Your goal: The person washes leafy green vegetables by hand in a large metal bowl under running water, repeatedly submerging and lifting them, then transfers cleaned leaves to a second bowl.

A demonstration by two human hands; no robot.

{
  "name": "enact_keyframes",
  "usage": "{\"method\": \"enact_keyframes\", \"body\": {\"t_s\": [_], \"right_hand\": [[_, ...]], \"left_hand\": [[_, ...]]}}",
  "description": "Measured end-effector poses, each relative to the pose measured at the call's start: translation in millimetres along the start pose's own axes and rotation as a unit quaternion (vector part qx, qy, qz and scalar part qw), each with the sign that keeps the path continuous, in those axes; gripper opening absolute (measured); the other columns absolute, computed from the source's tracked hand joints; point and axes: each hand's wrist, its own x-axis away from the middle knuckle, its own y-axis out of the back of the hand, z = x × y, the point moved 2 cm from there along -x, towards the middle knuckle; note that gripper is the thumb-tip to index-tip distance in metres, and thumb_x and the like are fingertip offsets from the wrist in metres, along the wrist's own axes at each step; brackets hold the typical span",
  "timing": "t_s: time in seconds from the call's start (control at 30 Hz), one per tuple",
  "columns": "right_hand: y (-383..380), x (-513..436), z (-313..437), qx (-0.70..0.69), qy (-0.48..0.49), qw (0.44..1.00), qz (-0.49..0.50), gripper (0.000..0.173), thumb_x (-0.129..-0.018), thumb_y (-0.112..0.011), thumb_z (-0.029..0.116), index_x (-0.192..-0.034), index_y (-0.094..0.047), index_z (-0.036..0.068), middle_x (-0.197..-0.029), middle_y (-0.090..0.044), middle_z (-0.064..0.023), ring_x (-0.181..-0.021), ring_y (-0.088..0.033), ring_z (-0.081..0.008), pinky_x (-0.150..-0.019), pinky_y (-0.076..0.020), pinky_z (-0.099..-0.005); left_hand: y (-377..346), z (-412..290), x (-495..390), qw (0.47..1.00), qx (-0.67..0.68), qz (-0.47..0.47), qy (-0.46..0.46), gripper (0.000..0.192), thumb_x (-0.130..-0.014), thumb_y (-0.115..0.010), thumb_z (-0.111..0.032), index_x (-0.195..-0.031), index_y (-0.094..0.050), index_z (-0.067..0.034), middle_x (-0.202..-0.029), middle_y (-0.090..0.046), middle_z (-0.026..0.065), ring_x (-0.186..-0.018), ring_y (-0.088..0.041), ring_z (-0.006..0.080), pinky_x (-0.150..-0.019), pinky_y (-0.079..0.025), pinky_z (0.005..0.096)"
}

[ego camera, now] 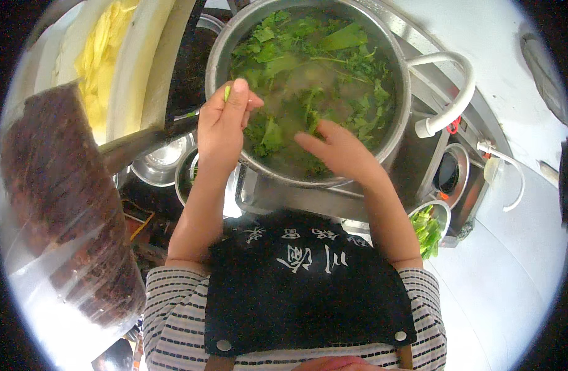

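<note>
A large round metal pot (403, 111) of water stands before me, with leafy green vegetables (274, 41) floating in it. My left hand (228, 111) is raised over the pot's left rim, its fingers closed on a short piece of green stem (227, 93) that shows beside the thumb. My right hand (335, 146) is over the lower middle of the pot, thumb and fingers apart around a leafy green sprig (313, 109). Whether its fingertips grip the sprig cannot be told. The water is cloudy, and its bottom is hidden.
A white curved pipe (464, 88) is right of the pot. A bowl of cut greens (425, 229) stands near my right forearm. At left are a metal bowl (161, 162), a tray holding yellow slices (103, 60), and a large dark brown block (70, 199) under clear wrap.
</note>
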Motion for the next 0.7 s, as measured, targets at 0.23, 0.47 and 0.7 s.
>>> {"method": "enact_keyframes", "body": {"t_s": [0.23, 0.47, 0.7], "right_hand": [[69, -9, -36, 0.183, 0.06, 0.883, -0.429, 0.054, -0.083, -0.063, 0.035, -0.121, -0.053, -0.002, -0.114, -0.056, -0.0228, -0.106, -0.052, -0.0382, -0.093, -0.0412, -0.043], [62, -70, -11, 0.398, 0.168, 0.839, -0.329, 0.05, -0.079, -0.066, 0.026, -0.12, -0.052, 0.002, -0.114, -0.056, -0.019, -0.103, -0.053, -0.0366, -0.087, -0.044, -0.0428], [63, -67, 1, 0.001, 0.064, 0.988, -0.143, 0.037, -0.088, -0.056, 0.023, -0.116, -0.055, -0.002, -0.095, -0.064, -0.0153, -0.083, -0.063, -0.0266, -0.076, -0.0506, -0.0362]], "left_hand": [[6, 9, 0, 0.999, -0.053, 0.013, 0.006, 0.035, -0.095, -0.053, -0.03, -0.072, -0.061, -0.005, -0.063, -0.047, -0.0052, -0.059, -0.037, 0.003, -0.053, -0.03, 0.0211], [-7, 4, -5, 0.999, 0.009, 0.03, 0.033, 0.024, -0.094, -0.054, -0.025, -0.094, -0.066, -0.004, -0.067, -0.05, -0.0049, -0.059, -0.038, 0.0016, -0.053, -0.031, 0.019], [-12, 7, -12, 0.991, 0.061, 0.101, 0.068, 0.027, -0.094, -0.052, -0.025, -0.107, -0.065, -0.004, -0.072, -0.053, -0.0029, -0.059, -0.041, 0.0026, -0.053, -0.034, 0.0194]]}}
